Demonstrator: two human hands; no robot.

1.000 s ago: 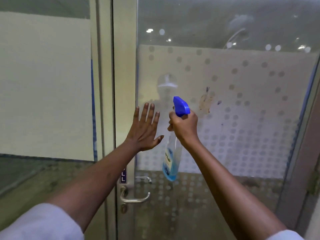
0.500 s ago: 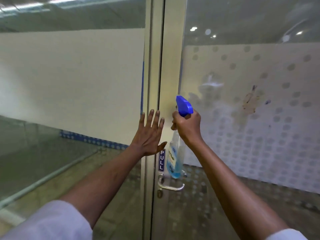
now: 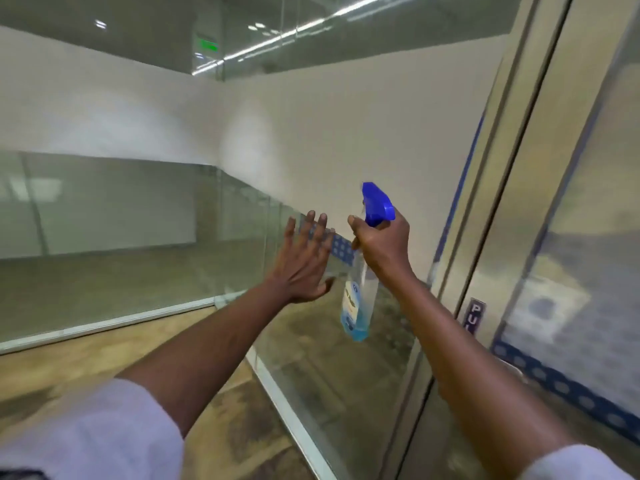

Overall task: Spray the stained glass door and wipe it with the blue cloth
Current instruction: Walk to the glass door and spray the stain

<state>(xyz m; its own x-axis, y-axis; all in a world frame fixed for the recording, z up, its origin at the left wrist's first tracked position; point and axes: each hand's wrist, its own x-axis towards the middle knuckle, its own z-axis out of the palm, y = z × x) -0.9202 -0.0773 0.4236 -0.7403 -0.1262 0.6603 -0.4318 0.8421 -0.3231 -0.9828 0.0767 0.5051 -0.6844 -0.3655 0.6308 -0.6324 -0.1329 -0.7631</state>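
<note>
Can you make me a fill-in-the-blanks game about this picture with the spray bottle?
1. The spray bottle is held in the ____ hand.
2. The nozzle on top of the bottle is ____ in colour.
3. The left hand is open and holds ____.
4. The sign on the door frame starts with the letters ____.

Missing words: right; blue; nothing; PU

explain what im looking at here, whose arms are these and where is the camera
No machine here: these are a person's own two bare arms, filmed by one wide-angle camera worn on their head, looking forward and down. The right hand grips a spray bottle with a blue trigger head and blue liquid low in it. The left hand is open, fingers spread, holding nothing. To the right is the glass door with a partly visible sign on its frame. Ahead and left are glass walls and a floor. The picture is blurred, and no stain or blue cloth is in view.
</note>
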